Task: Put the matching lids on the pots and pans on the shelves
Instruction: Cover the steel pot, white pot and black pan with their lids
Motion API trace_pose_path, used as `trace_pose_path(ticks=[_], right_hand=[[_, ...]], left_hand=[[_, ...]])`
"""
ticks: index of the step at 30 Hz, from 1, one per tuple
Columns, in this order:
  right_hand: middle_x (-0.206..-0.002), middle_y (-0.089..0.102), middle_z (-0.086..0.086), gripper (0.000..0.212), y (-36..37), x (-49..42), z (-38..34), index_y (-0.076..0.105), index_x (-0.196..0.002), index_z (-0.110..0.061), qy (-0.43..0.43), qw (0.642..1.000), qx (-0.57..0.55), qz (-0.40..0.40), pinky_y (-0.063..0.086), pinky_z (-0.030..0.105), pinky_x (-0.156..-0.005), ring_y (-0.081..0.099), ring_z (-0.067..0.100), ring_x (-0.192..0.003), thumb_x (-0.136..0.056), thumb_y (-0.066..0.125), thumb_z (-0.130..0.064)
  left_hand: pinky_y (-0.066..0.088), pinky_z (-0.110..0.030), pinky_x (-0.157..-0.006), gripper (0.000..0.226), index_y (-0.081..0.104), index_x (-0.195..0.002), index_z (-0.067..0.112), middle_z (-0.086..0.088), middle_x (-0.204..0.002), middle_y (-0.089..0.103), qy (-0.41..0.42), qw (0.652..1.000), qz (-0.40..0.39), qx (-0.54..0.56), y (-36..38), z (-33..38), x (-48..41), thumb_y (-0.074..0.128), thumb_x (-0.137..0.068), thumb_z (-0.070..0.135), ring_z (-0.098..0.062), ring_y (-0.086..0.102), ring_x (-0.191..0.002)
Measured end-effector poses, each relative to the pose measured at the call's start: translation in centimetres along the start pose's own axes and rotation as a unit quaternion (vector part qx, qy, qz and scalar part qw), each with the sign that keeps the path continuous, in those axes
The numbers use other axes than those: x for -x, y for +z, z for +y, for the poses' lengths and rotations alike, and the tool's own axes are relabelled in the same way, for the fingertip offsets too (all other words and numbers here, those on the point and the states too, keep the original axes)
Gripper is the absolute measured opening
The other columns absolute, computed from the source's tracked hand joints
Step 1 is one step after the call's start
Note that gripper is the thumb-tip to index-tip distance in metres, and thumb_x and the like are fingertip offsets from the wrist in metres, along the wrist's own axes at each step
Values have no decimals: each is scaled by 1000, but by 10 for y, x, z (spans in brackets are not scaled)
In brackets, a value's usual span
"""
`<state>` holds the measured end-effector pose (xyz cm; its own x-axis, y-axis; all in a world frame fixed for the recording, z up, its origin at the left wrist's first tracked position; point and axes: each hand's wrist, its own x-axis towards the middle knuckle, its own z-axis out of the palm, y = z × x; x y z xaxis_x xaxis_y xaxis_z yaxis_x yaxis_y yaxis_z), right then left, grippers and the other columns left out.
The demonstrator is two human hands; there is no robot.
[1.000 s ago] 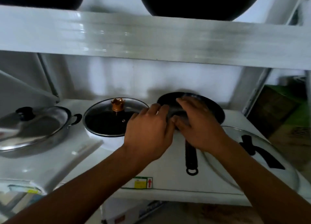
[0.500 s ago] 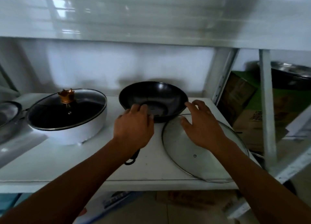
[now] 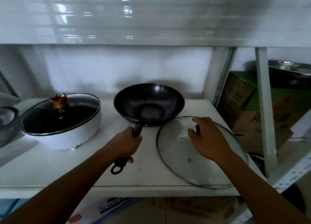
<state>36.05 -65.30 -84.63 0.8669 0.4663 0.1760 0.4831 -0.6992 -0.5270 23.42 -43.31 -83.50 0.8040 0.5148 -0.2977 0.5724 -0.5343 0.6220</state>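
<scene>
On the white shelf [image 3: 50,169], left hand [image 3: 125,143] grips the black wok's handle [image 3: 137,130]; right hand [image 3: 207,139] clasps the round glass lid's black knob [image 3: 197,129].

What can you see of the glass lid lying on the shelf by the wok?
The glass lid is round and clear with a thin metal rim, a small vent hole and a dark handle. It lies flat on the white shelf, right of the black wok, overhanging the front edge. The right hand is on its handle.
</scene>
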Motion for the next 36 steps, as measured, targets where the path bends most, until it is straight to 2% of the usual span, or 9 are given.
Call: trace_pose_path(ticks=[4, 7, 9, 11, 13, 17, 22, 29, 36], right_hand=[[-120, 55, 14, 45, 3, -1, 16, 53, -119, -20, 62, 994, 84, -21, 48, 43, -89, 56, 32, -106, -87, 41, -50], [-106, 60, 8, 38, 5, -1, 27, 52, -122, -15, 112, 988, 81, -63, 46, 31, -71, 55, 21, -86, -94, 46, -40], [-97, 63, 5, 32, 6, -1, 26, 57, -115, -9, 119, 990, 46, -55, 36, 27, -58, 49, 16, -75, -95, 48, -32], [-105, 65, 10, 29, 2, 4, 25, 59, -115, -8, 132, 991, 1, -32, 36, 27, -65, 51, 17, -79, -94, 51, -26], [-98, 63, 7, 27, -1, 15, 23, 60, -115, -9, 141, 989, -30, -15, 38, 28, -69, 52, 16, -78, -94, 54, -23], [-79, 56, -7, 19, -13, 57, 22, 59, -111, -18, 139, 987, -73, 9, 38, 29, -61, 53, 8, -68, -92, 57, -19], [-71, 62, 5, 14, -50, 87, 8, 56, -97, -26, 147, 983, -110, 21, 43, 32, -54, 60, 19, -62, -87, 65, -22], [-74, 66, 2, 26, -83, 82, -15, 56, -86, -29, 125, 980, -134, 71, 46, 33, -56, 63, 22, -63, -71, 75, -21], [-73, 63, 0, 26, -61, 31, -44, 55, -88, -30, 96, 979, -148, 98, 46, 33, -57, 61, 17, -64, -70, 75, -31]], left_hand=[[61, -40, -74, 30, 46, -116, 18, -6, -91, 59, 4, 1000, 14, -1, 0, 0, 2, 44, -95, 40, -19, 71, -58], [61, -38, -72, 27, 48, -112, 19, -5, -89, 59, 8, 1000, 22, 3, 2, -1, 4, 44, -95, 39, -19, 70, -59], [61, -41, -74, 24, 50, -108, 19, -5, -87, 59, 12, 999, 31, 18, 3, -2, 5, 45, -95, 38, -20, 70, -63], [61, -44, -75, 21, 52, -106, 19, -4, -85, 59, 19, 999, 38, 27, 2, -2, 4, 47, -95, 36, -20, 69, -65], [61, -44, -75, 20, 53, -106, 20, -5, -85, 59, 22, 998, 39, 32, -1, -2, 3, 48, -95, 35, -20, 68, -66], [62, -40, -69, 20, 55, -107, 16, -8, -85, 60, 28, 998, 30, 39, -6, 0, 0, 49, -96, 31, -20, 67, -67], [55, -28, -54, 24, 55, -112, 17, -11, -85, 59, 43, 999, 11, 22, -18, -6, -1, 48, -96, 33, -20, 65, -58], [57, -31, -58, 27, 53, -119, 22, -14, -80, 58, 47, 998, -25, 14, -23, -15, 15, 50, -96, 35, -20, 68, -48], [60, -36, -62, 22, 51, -112, 26, -6, -74, 61, 44, 997, -56, -6, -22, -15, 75, 48, -95, 41, -20, 69, -51]])
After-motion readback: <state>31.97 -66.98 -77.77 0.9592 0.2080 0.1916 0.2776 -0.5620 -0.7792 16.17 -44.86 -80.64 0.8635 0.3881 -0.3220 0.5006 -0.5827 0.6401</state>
